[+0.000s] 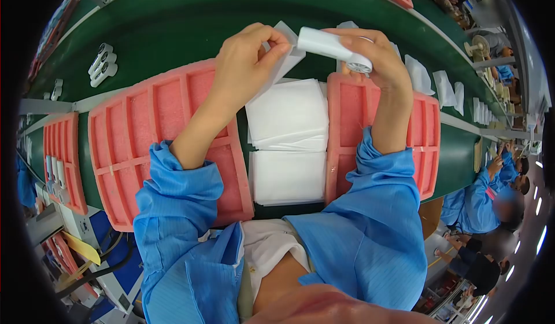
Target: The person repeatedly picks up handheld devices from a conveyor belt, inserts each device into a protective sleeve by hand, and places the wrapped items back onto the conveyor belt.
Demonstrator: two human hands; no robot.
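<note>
White device [325,44] is gripped in the right hand [383,58]; translucent sleeve [284,68] is pinched by the left hand [245,61]. Stacked white sheets [287,113] are flanked by pink trays [170,103].

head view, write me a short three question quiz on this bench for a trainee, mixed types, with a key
1. Which hand holds the white device?
2. True or false: the two white stacks lie inside a pink tray.
3. What is the left hand pinching?
a) a pen
b) a thin white wrapper
c) a cup

Key:
1. The right hand.
2. False; they lie between two pink trays.
3. b
</note>
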